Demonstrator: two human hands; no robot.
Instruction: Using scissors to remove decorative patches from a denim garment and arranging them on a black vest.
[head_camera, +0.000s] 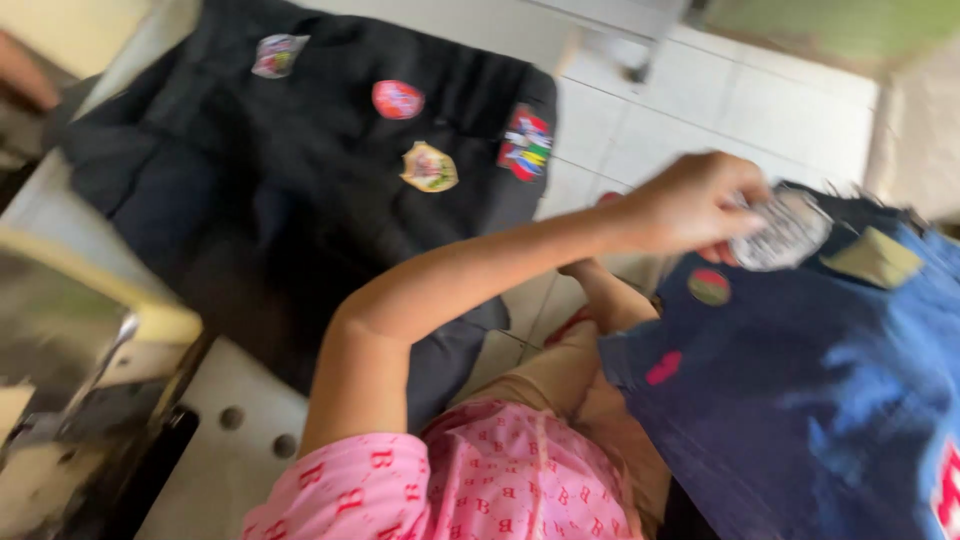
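— What is your left hand (690, 205) on?

— My fingers are pinched together on a round grey-white patch (785, 232). It sits against the upper edge of the blue denim jacket (800, 400), which fills the lower right of my view. My arm reaches across from lower left to upper right.

— Which way does the patch point?

— It is roughly round, so I see no clear long axis. Its face is turned up toward me, but the picture is too blurred to read its design or tell which way is up.

— And your right hand?

— It is out of sight; I cannot tell what it does.

— What else is on the denim?

— A tan patch (880, 258) just beside the round one, toward the right edge. Below my fingers a small red and green round patch (709, 287), then a pink one (663, 368) lower down.

— And the dark thing?

— A black jacket (300, 190) lies spread on the table (230, 450) at the left, well apart from the denim. It carries four patches: a pale one (279, 55) near its top edge, a red oval (398, 99), a gold shield (429, 167), and a many-coloured one (527, 143) at its right edge.
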